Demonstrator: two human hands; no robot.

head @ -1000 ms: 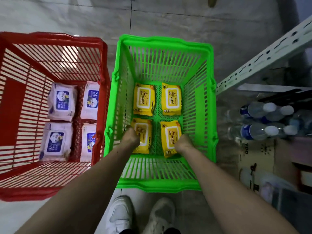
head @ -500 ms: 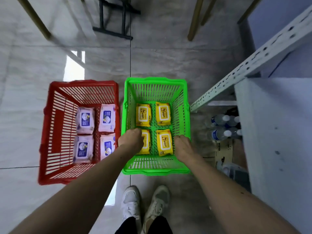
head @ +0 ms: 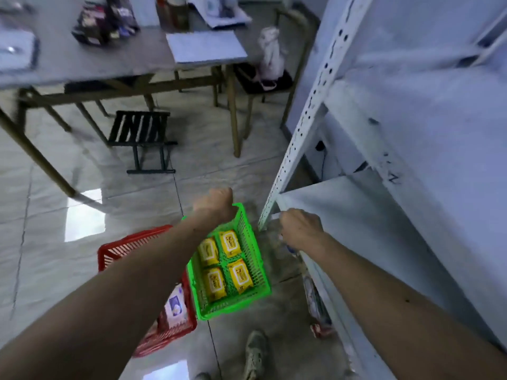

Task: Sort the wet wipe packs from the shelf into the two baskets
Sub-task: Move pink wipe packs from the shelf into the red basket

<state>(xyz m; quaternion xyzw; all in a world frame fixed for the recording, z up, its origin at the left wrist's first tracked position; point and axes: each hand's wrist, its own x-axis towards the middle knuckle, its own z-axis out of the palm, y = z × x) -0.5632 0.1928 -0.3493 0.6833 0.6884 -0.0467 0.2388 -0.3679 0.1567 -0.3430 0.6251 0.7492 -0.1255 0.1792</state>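
The green basket stands on the floor below my hands, with several yellow wipe packs lying flat in it. Left of it is the red basket, mostly hidden by my left forearm; one white pack shows in it. My left hand hovers above the green basket's far rim, fingers curled, nothing visible in it. My right hand is at the front corner of the white shelf board, fingers curled under, also with nothing visible in it. No packs show on the shelf.
The shelf's perforated upright rises just right of the baskets. Blurred bottles and packaging lie under the shelf. A cluttered grey table and a black stool stand beyond. My shoes are near the baskets.
Both hands have come up out of the green basket, leaving the yellow packs there. The view has risen and tilted toward the shelf and room.
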